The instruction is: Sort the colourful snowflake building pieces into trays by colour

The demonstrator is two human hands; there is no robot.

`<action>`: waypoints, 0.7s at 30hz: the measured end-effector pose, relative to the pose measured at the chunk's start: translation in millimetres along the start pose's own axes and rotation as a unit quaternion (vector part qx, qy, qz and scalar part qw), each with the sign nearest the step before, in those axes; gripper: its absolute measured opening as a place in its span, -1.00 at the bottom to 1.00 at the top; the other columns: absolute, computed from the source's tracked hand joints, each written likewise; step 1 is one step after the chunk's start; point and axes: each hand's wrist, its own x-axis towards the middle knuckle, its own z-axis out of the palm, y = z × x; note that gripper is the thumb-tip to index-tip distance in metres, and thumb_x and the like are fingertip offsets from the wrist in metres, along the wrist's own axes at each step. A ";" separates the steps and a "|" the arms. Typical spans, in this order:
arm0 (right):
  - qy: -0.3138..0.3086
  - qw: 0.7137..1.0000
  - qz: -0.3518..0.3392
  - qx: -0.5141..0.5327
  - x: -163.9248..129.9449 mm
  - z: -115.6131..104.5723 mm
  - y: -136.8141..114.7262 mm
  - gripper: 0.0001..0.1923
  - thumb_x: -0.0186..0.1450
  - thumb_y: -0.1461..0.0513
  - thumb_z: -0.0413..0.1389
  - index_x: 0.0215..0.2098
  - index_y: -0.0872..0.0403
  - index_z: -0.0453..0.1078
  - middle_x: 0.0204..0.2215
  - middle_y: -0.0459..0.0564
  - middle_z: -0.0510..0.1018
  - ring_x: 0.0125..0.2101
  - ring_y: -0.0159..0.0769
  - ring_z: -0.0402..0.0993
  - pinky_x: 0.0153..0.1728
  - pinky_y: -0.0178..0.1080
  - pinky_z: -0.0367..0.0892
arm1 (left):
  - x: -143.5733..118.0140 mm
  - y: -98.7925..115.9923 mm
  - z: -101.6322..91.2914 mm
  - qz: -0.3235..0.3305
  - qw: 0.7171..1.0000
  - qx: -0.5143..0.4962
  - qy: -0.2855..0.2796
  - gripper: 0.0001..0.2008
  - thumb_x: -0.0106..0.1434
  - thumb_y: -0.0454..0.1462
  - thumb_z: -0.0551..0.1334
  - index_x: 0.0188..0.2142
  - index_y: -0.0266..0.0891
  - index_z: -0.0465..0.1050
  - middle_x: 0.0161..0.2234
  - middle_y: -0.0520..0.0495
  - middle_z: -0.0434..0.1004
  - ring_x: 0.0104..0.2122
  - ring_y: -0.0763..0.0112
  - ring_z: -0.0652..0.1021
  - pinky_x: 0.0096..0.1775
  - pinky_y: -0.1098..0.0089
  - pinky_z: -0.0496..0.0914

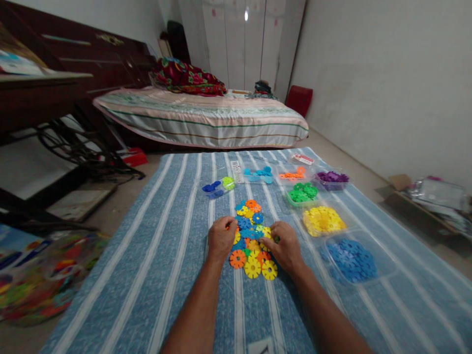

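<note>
Hands rest on a pile of mixed-colour snowflake discs [250, 231] spread on the blue striped mat [165, 255]. I see my left hand [221, 238] curled, fingers pressed down on the pile's left edge, and my right hand [284, 247] pinching discs at its right edge. Clear trays of yellow discs [323, 220] and blue discs [352, 259] lie just to the right.

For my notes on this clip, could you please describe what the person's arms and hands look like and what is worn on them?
Both forearms are bare, with no sleeves in view. The left hand and right hand wear no gloves, and no watch or bracelet shows at either wrist. Rings cannot be made out.
</note>
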 end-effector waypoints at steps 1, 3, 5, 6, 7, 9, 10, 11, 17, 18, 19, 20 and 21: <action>0.000 1.000 -0.001 0.006 0.3 -0.5 -1.0 -0.71 0.21 0.13 0.20 -0.55 0.06 0.24 -0.42 -0.02 0.47 -0.31 -0.27 0.38 -0.22 -0.18 0.27 | -0.1 -0.2 0.1 0.000 1.000 -0.001 0.001 -0.80 0.16 -0.20 0.14 -0.40 -0.19 0.52 -0.37 -0.03 0.59 -0.30 0.33 0.55 -0.19 0.36 0.40; 0.005 1.000 -0.001 0.018 1.0 -1.8 -2.7 -0.69 0.21 0.13 0.20 -0.58 0.06 0.23 -0.43 -0.02 0.47 -0.32 -0.27 0.39 -0.22 -0.17 0.28 | -0.2 -0.4 0.3 -0.001 1.000 -0.002 0.003 -0.80 0.16 -0.20 0.14 -0.41 -0.19 0.52 -0.37 -0.03 0.59 -0.30 0.33 0.55 -0.19 0.36 0.40; 0.014 0.999 0.002 0.034 1.6 -3.1 -3.9 -0.66 0.22 0.12 0.19 -0.61 0.06 0.22 -0.45 -0.02 0.47 -0.32 -0.27 0.40 -0.21 -0.16 0.29 | -0.3 -0.5 0.4 0.000 1.000 -0.001 0.004 -0.81 0.16 -0.20 0.14 -0.41 -0.18 0.52 -0.38 -0.02 0.59 -0.31 0.33 0.55 -0.20 0.37 0.40; 0.018 0.999 0.005 0.044 1.7 -3.5 -4.3 -0.65 0.22 0.12 0.19 -0.62 0.06 0.22 -0.45 -0.02 0.47 -0.31 -0.27 0.40 -0.20 -0.16 0.30 | -0.3 -0.5 0.5 0.000 1.000 -0.001 0.003 -0.81 0.16 -0.20 0.14 -0.41 -0.18 0.52 -0.37 -0.02 0.59 -0.31 0.34 0.55 -0.20 0.37 0.40; 0.022 0.998 0.009 0.052 1.7 -3.9 -4.5 -0.64 0.23 0.11 0.19 -0.63 0.05 0.22 -0.46 -0.02 0.48 -0.31 -0.27 0.41 -0.19 -0.16 0.31 | -0.2 -0.6 0.5 0.000 1.000 -0.002 0.002 -0.80 0.16 -0.20 0.14 -0.41 -0.18 0.52 -0.37 -0.02 0.59 -0.31 0.34 0.55 -0.20 0.37 0.40; 0.027 0.997 0.021 0.064 1.3 -4.5 -5.0 -0.64 0.23 0.11 0.18 -0.63 0.05 0.22 -0.45 -0.02 0.48 -0.30 -0.26 0.42 -0.19 -0.15 0.33 | -0.2 -0.8 0.5 -0.001 1.000 -0.002 0.000 -0.80 0.17 -0.19 0.14 -0.41 -0.18 0.52 -0.38 -0.02 0.59 -0.31 0.34 0.55 -0.20 0.37 0.40; 0.028 0.997 0.027 0.067 1.0 -5.0 -5.5 -0.64 0.24 0.12 0.17 -0.63 0.05 0.22 -0.45 -0.02 0.48 -0.30 -0.26 0.42 -0.20 -0.16 0.33 | -0.2 -0.8 0.5 -0.001 1.000 -0.002 0.000 -0.80 0.17 -0.19 0.13 -0.41 -0.18 0.52 -0.38 -0.03 0.59 -0.31 0.33 0.55 -0.20 0.37 0.40; 0.028 0.997 0.032 0.066 0.8 -5.9 -6.2 -0.65 0.24 0.12 0.16 -0.63 0.04 0.22 -0.45 -0.02 0.49 -0.30 -0.26 0.42 -0.21 -0.16 0.34 | -0.2 -0.9 0.5 -0.001 1.000 -0.002 0.000 -0.80 0.17 -0.19 0.13 -0.42 -0.18 0.51 -0.38 -0.03 0.59 -0.31 0.33 0.55 -0.20 0.37 0.40; 0.038 0.999 -0.014 -0.027 9.7 -31.3 -16.1 -0.74 0.29 0.18 0.10 -0.55 0.03 0.31 -0.39 0.03 0.50 -0.24 -0.23 0.43 -0.17 -0.14 0.35 | -0.2 -0.6 0.4 0.002 1.000 -0.004 0.001 -0.80 0.17 -0.19 0.14 -0.41 -0.19 0.51 -0.37 -0.03 0.59 -0.30 0.33 0.56 -0.17 0.35 0.40; 0.051 0.997 -0.032 -0.051 13.9 -39.6 -17.0 -0.75 0.29 0.18 0.10 -0.54 0.03 0.31 -0.37 0.04 0.50 -0.22 -0.22 0.43 -0.14 -0.12 0.34 | -0.1 -0.7 0.4 0.002 1.000 -0.003 0.000 -0.79 0.17 -0.18 0.13 -0.41 -0.19 0.51 -0.37 -0.03 0.59 -0.30 0.33 0.56 -0.17 0.35 0.40; 0.063 0.994 -0.048 -0.077 18.9 -48.6 -17.1 -0.76 0.30 0.19 0.10 -0.53 0.03 0.31 -0.36 0.05 0.50 -0.20 -0.21 0.42 -0.12 -0.11 0.34 | 0.0 -0.8 0.5 0.002 1.000 -0.002 0.000 -0.79 0.17 -0.18 0.13 -0.41 -0.19 0.51 -0.36 -0.04 0.59 -0.30 0.32 0.55 -0.17 0.35 0.40; 0.077 0.990 -0.059 -0.104 24.5 -58.3 -16.0 -0.76 0.30 0.19 0.10 -0.53 0.03 0.30 -0.35 0.06 0.51 -0.20 -0.21 0.42 -0.10 -0.11 0.33 | 0.1 -0.9 0.5 0.001 1.000 -0.001 0.000 -0.79 0.17 -0.18 0.13 -0.41 -0.19 0.51 -0.36 -0.04 0.59 -0.30 0.32 0.55 -0.17 0.35 0.40; 0.090 0.985 -0.064 -0.133 30.3 -68.2 -13.7 -0.75 0.30 0.19 0.10 -0.53 0.03 0.30 -0.34 0.06 0.51 -0.20 -0.20 0.41 -0.10 -0.11 0.32 | 0.2 -1.0 0.5 0.001 1.000 0.000 -0.001 -0.78 0.17 -0.18 0.13 -0.41 -0.20 0.52 -0.36 -0.04 0.59 -0.29 0.31 0.55 -0.17 0.34 0.40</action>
